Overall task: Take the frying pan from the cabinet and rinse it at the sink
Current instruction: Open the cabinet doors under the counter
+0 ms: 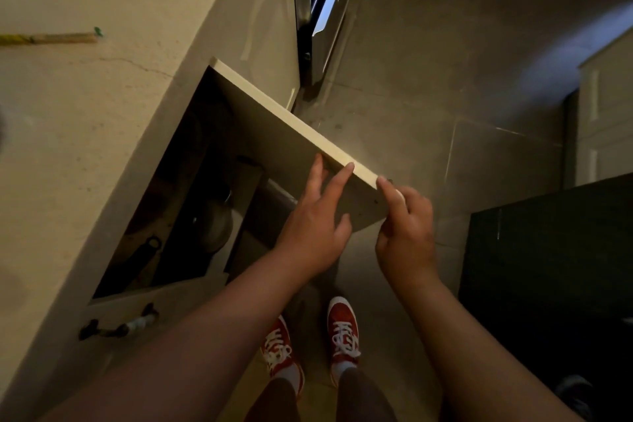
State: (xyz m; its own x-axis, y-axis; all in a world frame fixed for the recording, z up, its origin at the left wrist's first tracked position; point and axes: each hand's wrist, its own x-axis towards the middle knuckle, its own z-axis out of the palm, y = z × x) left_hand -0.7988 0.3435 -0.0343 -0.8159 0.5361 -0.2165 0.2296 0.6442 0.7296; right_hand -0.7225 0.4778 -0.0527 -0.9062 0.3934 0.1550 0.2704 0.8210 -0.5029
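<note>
- Forearms, both bare, fill the near foreground, reaching forward over red shoes [343,329] planted on the tiled floor [445,79].
- Tabletop [68,134], pale stone, runs up the left side; below its edge sits the cabinet [191,202], dark inside.
- Cabinet door [301,154] is swung wide out toward the person, its pale top edge catching the light.
- Left hand [317,223] lies spread against the door's inner face, fingertips up at the top edge; grip slack, fingers apart, clasping nothing.
- Right hand [406,233] pinches the door's outer corner between thumb and fingers; grip closed on the door.
- Frying pan: not clearly made out. A dark long handle with a hanging loop [145,255] lies low in the cabinet, and may belong to it; a rounded metal lid or pot [214,229] sits just beside. Too dim to be sure.
- Step in hand, as judged: opening the cabinet, nearly done. Pan not yet touched; sink not in view.
- Next move likely calls for freeing one hand from the door, stooping, and reaching in past the lid for that handle, lifting clear without knocking neighbouring cookware.
</note>
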